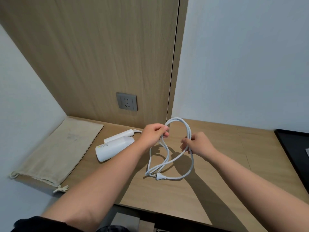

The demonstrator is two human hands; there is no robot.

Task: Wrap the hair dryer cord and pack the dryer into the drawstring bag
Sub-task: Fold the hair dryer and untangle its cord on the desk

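A white folded hair dryer (114,145) lies on the wooden desk (217,181), left of centre. Its white cord (188,129) runs from the handle to my hands and forms loose loops. My left hand (154,133) pinches the loops at their upper left. My right hand (195,144) grips the strands on the right side. Lower loops hang onto the desk, with the plug (160,176) resting there. A beige drawstring bag (61,151) lies flat at the left of the desk, its opening toward me.
A grey wall socket (126,101) sits in the wooden back panel above the desk. A black tray (294,148) lies at the right edge. White walls close in on the left and right. Below the desk front a stool or box (125,222) shows.
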